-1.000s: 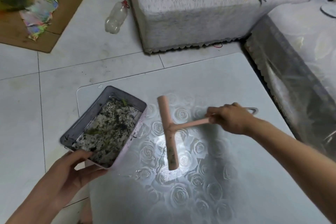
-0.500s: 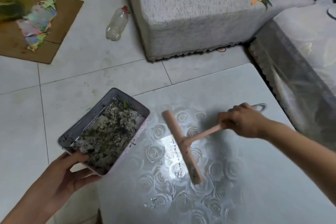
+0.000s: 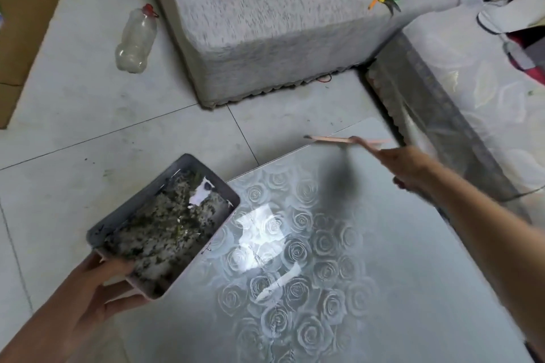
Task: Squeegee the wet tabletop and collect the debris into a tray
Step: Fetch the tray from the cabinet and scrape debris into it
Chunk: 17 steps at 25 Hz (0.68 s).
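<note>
Left hand [image 3: 88, 298]: near left, forearm cut off at the frame corner. Thumb hooked over the near rim of the tray [image 3: 132, 200], fingers curled beneath and mostly hidden.

Tray: rectangular with rounded corners, grey inside, pale pink outside. Held tilted at the left edge of the tabletop [image 3: 398, 289], right side over it.

Debris [image 3: 165, 233]: wet, speckled dark-and-pale mass covering the tray bottom, one white scrap toward the far end.

Tabletop: glossy pale grey, embossed with roses, streaked with bright wet patches. Near and right parts cut off.

Right hand [image 3: 410, 168]: far right over the tabletop, motion-blurred. Closed round the handle of the squeegee [image 3: 339, 139]; finger detail unreadable.

Squeegee: pink, blade seen edge-on as a thin line over the far corner, blurred shadow on the tabletop below. Contact with the surface not clear.

Beyond, on the tiled floor [image 3: 88, 112]: clear plastic bottle [image 3: 135, 41] lying down, red cap; fuzzy grey block [image 3: 265, 23] with scalloped hem; cardboard [image 3: 17, 38], cut off at left.
</note>
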Each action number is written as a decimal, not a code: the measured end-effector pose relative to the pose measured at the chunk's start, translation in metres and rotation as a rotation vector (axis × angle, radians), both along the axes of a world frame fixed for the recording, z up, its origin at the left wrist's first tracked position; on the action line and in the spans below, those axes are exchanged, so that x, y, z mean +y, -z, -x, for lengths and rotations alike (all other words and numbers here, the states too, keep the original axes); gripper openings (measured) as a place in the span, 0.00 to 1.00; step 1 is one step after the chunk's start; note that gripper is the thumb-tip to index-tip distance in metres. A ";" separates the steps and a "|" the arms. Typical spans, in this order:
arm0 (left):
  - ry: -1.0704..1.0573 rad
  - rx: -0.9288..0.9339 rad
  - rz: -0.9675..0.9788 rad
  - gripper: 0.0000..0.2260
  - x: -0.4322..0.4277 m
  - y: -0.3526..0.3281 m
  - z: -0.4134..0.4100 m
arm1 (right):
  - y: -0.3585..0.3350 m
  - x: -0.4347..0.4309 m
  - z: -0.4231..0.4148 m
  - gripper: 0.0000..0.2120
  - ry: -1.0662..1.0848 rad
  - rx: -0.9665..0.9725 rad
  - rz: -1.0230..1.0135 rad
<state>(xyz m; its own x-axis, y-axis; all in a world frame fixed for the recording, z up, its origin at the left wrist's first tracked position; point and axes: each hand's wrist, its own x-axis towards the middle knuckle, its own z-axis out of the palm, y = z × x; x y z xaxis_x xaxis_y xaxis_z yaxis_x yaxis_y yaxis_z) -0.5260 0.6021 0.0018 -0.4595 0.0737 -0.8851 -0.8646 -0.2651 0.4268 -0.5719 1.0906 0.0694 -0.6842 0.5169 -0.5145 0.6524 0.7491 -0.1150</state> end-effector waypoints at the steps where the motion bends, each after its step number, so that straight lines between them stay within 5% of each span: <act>1: 0.007 0.005 0.001 0.14 0.004 0.001 0.005 | 0.004 -0.014 -0.016 0.13 0.014 0.002 0.030; 7: 0.072 -0.011 -0.024 0.15 0.031 -0.012 0.030 | -0.039 -0.058 -0.082 0.29 -0.103 -0.271 0.083; 11: 0.128 -0.009 -0.044 0.17 0.039 -0.014 0.038 | -0.047 -0.016 -0.005 0.14 0.140 -0.160 0.059; 14: 0.169 0.021 -0.051 0.18 0.041 -0.014 0.042 | -0.027 -0.023 -0.002 0.14 0.243 -0.176 0.043; 17: 0.182 0.005 -0.038 0.19 0.035 -0.016 0.038 | -0.011 -0.075 -0.062 0.35 -0.037 -0.134 0.068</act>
